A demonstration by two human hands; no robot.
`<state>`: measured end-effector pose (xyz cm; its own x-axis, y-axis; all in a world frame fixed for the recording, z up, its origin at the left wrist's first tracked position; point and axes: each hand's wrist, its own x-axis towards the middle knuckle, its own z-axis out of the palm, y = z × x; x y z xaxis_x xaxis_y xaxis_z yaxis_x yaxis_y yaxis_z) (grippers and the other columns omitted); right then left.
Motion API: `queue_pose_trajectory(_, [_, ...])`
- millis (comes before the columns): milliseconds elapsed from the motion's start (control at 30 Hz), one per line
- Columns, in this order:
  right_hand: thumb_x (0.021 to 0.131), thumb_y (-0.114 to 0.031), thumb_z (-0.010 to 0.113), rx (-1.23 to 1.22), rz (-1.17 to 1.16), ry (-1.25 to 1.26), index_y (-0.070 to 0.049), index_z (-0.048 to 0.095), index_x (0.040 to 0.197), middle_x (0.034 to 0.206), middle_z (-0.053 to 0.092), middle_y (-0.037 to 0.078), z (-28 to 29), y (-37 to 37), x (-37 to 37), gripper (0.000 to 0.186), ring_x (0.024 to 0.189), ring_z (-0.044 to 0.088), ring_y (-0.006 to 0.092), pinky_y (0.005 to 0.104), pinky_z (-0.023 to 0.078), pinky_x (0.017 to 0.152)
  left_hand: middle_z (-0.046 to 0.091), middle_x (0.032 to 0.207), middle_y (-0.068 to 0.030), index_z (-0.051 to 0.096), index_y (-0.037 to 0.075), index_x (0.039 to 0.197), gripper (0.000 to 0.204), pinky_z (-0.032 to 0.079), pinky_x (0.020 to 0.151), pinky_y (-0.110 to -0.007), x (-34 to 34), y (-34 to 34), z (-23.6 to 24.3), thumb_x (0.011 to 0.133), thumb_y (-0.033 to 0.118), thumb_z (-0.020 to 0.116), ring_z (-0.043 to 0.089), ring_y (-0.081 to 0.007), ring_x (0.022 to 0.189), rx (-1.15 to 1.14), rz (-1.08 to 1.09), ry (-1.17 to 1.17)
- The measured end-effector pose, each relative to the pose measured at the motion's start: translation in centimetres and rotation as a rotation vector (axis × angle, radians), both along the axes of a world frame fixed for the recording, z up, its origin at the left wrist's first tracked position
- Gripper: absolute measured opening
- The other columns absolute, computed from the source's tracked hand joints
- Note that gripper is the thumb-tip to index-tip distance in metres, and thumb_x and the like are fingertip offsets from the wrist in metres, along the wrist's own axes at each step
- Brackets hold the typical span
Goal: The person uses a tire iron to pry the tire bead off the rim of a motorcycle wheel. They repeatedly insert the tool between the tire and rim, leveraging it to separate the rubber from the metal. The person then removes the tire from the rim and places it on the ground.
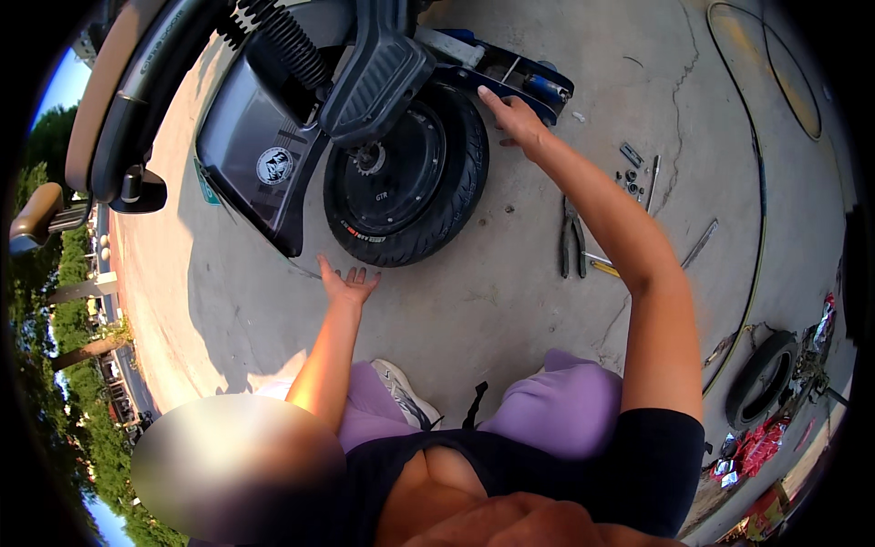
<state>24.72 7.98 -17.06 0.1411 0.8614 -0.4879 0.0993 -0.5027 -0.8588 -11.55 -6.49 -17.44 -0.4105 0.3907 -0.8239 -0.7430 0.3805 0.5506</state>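
Observation:
A scooter's wheel with a black tyre stands in front of me, its black hub facing my way. My left hand is just below the tyre's lower left edge, palm up with fingers spread, holding nothing. At the tyre's right side, my right hand reaches out with its fingers extended and nothing visible in them. Whether it touches the tyre cannot be made out. Beyond those fingers lies a blue floor jack, close to the scooter's underside. A dark glossy body panel with a round white sticker is left of the wheel.
Pliers, a screwdriver, a metal rod and several small nuts lie on the concrete to the right. Farther right are a long hose and a loose tyre. The scooter's seat overhangs at upper left.

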Motion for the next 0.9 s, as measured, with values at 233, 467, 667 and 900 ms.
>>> queue_pose_trajectory(233, [0.093, -0.027, 0.056, 0.01, -0.137, 0.03, -0.001, 0.055, 0.099, 0.084, 0.058, 0.005, -6.0, -20.3, 2.9, 0.027, 0.075, 0.059, 0.0128, 0.0265, 0.047, 0.065, 0.033, 0.142, -0.0162, 0.029, 0.011, 0.143, 0.06, 0.034, 0.105, -0.052, 2.8, -4.9, 9.3, 0.093, 0.031, 0.056, 0.033, -0.0292, 0.133, -0.115, -0.536, 0.033])
queue_pose_trajectory(467, [0.086, -0.043, 0.064, -0.786, -0.928, -0.322, 0.005, 0.054, 0.082, 0.067, 0.058, 0.009, -18.7, -56.5, 4.2, 0.049, 0.056, 0.055, 0.0158, 0.0334, 0.045, 0.051, 0.063, 0.093, -0.0112, 0.052, -0.001, 0.12, 0.03, 0.052, 0.085, -0.031, 5.3, -4.4, 7.7, 0.096, 0.017, 0.051, 0.064, -0.021, 0.088, 0.025, -1.317, -0.132])
queue_pose_trajectory(667, [0.081, -0.052, 0.067, -0.676, -0.711, -0.372, 0.006, 0.054, 0.076, 0.064, 0.057, 0.01, -20.0, -60.1, 2.6, 0.06, 0.054, 0.053, 0.0157, 0.0346, 0.045, 0.05, 0.061, 0.095, -0.0109, 0.052, 0.0, 0.12, 0.031, 0.05, 0.084, -0.032, 6.8, -4.8, 8.8, 0.096, 0.02, 0.051, 0.062, -0.0203, 0.087, 0.001, -1.333, -0.184])
queue_pose_trajectory(900, [0.077, -0.057, 0.071, -0.702, -0.749, -0.342, 0.003, 0.051, 0.07, 0.064, 0.055, 0.008, -16.2, -56.1, 1.1, 0.063, 0.052, 0.049, 0.0144, 0.0317, 0.042, 0.045, 0.059, 0.102, -0.0142, 0.044, 0.001, 0.128, 0.034, 0.05, 0.081, -0.035, 6.8, -7.5, 12.5, 0.097, 0.015, 0.047, 0.062, -0.0225, 0.087, 0.005, -0.758, -0.128])
